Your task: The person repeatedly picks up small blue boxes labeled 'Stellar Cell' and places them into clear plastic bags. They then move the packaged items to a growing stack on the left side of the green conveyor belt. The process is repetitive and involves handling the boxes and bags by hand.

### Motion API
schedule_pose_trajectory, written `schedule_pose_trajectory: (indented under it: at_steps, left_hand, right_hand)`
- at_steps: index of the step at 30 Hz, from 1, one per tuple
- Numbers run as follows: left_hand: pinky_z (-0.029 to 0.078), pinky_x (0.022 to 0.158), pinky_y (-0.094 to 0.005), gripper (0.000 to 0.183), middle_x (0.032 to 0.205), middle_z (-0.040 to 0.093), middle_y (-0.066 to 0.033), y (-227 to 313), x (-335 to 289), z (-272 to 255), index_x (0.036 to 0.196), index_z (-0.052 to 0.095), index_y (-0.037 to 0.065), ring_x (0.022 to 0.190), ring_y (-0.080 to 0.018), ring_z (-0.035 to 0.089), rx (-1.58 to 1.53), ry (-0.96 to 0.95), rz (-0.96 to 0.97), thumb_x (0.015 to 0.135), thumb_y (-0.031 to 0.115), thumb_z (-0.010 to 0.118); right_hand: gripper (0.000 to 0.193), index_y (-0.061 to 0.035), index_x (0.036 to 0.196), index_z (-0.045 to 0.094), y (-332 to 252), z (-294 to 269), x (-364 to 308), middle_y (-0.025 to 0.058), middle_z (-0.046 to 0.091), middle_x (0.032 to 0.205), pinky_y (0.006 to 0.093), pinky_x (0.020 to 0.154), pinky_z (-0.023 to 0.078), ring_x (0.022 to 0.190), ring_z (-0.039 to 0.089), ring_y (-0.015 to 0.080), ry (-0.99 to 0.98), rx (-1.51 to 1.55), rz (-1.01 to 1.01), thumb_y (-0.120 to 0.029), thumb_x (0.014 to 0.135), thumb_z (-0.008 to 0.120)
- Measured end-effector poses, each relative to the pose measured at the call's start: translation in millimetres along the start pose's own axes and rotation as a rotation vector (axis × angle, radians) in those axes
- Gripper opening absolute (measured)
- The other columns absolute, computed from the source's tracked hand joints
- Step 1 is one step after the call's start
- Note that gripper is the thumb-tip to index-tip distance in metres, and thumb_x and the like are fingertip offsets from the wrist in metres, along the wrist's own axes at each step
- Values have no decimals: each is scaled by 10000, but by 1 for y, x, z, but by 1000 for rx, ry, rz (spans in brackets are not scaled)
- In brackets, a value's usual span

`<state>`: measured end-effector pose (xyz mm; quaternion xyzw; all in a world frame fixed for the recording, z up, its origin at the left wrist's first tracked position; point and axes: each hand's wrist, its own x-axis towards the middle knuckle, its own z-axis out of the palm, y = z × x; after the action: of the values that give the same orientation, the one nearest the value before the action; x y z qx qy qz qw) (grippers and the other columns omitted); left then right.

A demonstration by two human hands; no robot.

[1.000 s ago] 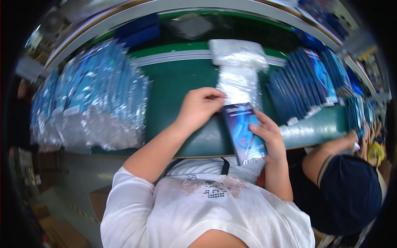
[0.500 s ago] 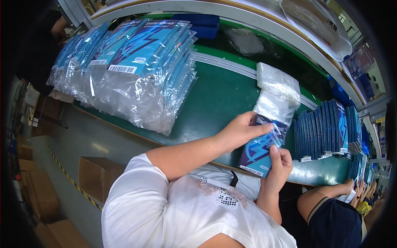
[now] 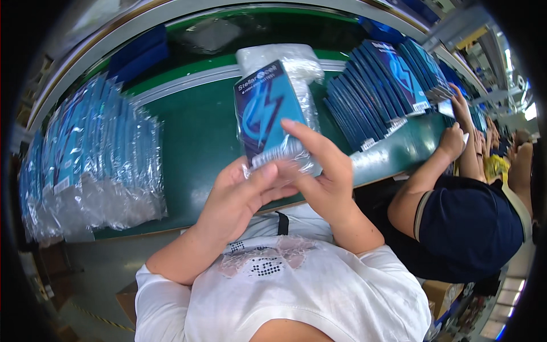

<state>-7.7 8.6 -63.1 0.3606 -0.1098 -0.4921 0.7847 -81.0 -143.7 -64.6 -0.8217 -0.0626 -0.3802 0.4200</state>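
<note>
A flat box (image 3: 266, 117) in dark and light blue with a lightning-bolt print is held up in front of me, tilted, its printed face toward me. Clear plastic film gathers around its lower end. My left hand (image 3: 231, 191) grips that lower end, thumb over the film. At the lower right side my right hand (image 3: 327, 171) is closed on the box too, its index finger laid on the printed face. Just behind the box, a stack of clear plastic bags (image 3: 307, 57) lies on the green table (image 3: 199, 131), partly hidden by the box.
Left on the table stands a row of bagged blue boxes (image 3: 97, 142). Rows of unbagged blue boxes (image 3: 364, 97) stand at the right. Beyond them a co-worker's hand (image 3: 452, 139) holds something white. Crumpled clear film (image 3: 213, 34) lies at the back.
The box has risen off the bag stack, turned upright and moved left in view; its bottom end now sits between both hands. My view has swung right.
</note>
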Motion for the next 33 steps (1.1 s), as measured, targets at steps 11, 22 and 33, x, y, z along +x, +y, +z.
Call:
schedule_pose_trajectory:
  at_steps: [11,22,33]
  left_hand:
    - [470,897,-317,506,1139,597,-122,9,3,-28,1275,449,-14,1038,-183,589,-251,21,-402,977,394,428]
    - [424,967,-339,569,1259,516,-178,21,-29,-39,1361,334,-76,1124,-225,543,532,369,381,813,-13,472]
    - [169,1108,-490,558,1465,266,-219,7,-11,-41,1327,404,-24,1369,-408,215,2013,351,481,843,155,616]
  right_hand:
    - [287,-15,1034,582,-26,51,-10,111,558,807,326,622,464,669,558,226,-327,97,-128,-1,748,593]
    - [279,10,1043,630,-19,44,0,110,587,759,350,569,462,639,584,257,-362,408,-188,-51,771,643]
    - [382,33,1105,628,-2,-100,76,162,656,977,283,717,505,827,644,199,213,-490,-124,-222,824,678]
